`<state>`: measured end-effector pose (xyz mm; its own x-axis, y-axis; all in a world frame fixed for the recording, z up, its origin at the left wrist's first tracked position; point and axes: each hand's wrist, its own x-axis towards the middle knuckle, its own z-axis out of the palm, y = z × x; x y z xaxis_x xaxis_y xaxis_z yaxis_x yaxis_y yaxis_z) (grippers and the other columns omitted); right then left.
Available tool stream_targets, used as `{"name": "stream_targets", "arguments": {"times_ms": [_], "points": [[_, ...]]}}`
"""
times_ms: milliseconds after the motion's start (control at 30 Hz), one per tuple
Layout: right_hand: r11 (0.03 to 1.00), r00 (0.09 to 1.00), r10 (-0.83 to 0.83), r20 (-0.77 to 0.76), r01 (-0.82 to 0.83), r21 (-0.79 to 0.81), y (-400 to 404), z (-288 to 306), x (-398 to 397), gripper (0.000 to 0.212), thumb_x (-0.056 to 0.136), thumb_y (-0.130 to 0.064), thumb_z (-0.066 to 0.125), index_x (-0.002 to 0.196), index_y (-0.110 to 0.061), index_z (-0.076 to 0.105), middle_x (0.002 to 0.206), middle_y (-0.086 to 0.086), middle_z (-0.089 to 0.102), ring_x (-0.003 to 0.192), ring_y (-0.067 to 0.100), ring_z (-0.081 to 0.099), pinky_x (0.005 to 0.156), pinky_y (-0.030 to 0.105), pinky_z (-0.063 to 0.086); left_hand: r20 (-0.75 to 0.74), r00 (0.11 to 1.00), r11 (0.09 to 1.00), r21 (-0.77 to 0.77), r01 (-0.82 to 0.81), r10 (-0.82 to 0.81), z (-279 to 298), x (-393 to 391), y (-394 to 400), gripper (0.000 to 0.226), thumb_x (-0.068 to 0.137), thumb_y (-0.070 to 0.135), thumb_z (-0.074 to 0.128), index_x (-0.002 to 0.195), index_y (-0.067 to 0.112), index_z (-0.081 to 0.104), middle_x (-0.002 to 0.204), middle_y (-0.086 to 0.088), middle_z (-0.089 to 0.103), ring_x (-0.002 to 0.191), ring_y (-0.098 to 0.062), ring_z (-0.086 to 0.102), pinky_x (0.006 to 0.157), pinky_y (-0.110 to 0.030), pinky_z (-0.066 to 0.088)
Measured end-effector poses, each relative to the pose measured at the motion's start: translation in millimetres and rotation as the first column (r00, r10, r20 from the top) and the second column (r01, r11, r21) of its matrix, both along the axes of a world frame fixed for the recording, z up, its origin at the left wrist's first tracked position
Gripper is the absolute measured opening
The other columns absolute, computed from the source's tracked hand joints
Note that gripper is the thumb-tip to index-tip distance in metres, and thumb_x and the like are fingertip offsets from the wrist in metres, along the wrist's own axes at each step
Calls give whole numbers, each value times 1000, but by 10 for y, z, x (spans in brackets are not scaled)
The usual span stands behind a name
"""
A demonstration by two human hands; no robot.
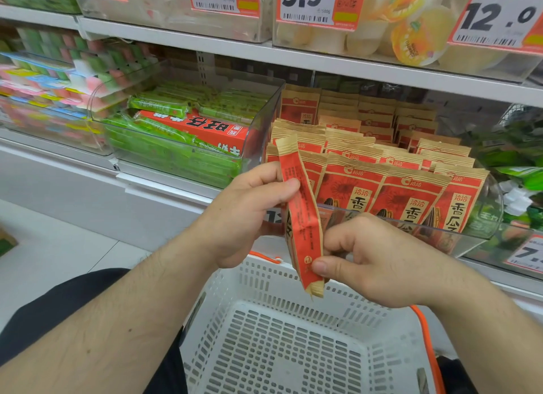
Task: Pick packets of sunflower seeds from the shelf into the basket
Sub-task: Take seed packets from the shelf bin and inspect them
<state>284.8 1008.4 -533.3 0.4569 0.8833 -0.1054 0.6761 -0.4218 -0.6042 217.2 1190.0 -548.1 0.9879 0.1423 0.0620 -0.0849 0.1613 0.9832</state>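
A red and tan packet of sunflower seeds (302, 217) hangs edge-on between both hands, above the far rim of the white plastic basket (282, 343). My left hand (249, 214) pinches its upper part with thumb and fingers. My right hand (379, 261) grips its lower end. Rows of identical seed packets (382, 170) stand in a clear shelf bin (484, 229) right behind the hands. The basket interior shows only its slotted floor.
A clear bin of green snack bars with a red box (188, 135) sits left of the seeds. Green bags (517, 158) lie to the right. Price tags and jelly cups (417, 32) fill the shelf above. An orange basket handle (426, 332) runs at the right.
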Motion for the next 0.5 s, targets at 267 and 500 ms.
{"name": "stream_targets", "arguments": {"times_ms": [267,500], "points": [[958,992,-116,42,100,268,4,-44,2,24,77,-36,78,68,-20,62,62,-3,65,58,15,60,60,43,52,44,999,998,60,2,-5,-35,4,17,12,79,28,60,85,18,62,72,1,61,72,-19,54,70,-33,51],[884,990,-129,59,88,459,53,-92,-24,29,74,-17,72,66,-18,44,57,2,51,51,17,48,51,36,44,128,986,988,126,94,-110,-127,0,-2,26,73,32,77,81,13,62,80,-10,59,76,-23,57,76,-42,50]]}}
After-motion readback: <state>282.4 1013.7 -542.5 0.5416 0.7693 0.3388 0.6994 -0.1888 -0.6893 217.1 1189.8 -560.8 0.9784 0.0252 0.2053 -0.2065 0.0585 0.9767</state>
